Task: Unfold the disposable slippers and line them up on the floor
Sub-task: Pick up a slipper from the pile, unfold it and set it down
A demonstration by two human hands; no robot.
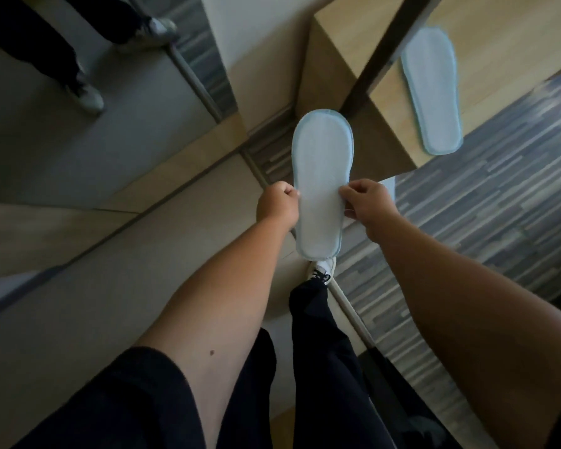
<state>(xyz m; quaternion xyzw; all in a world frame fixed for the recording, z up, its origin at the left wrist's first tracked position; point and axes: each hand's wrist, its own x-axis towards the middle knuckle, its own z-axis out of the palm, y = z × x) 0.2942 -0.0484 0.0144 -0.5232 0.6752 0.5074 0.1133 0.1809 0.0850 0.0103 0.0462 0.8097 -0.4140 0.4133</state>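
Observation:
I hold a flat white disposable slipper (321, 176) with a pale blue rim in the air in front of me, its sole side facing me and its toe pointing away. My left hand (277, 205) pinches its left edge near the middle. On the opposite edge, my right hand (368, 202) pinches at the same height. A second flat slipper (431, 92) of the same kind lies on a wooden shelf at the upper right.
The wooden shelf unit (512, 37) has a dark upright post (379, 56) crossing it. Grey striped carpet (486, 202) covers the floor on the right. A mirror (88, 102) on the left reflects legs and shoes. My own shoe (323, 270) is below the held slipper.

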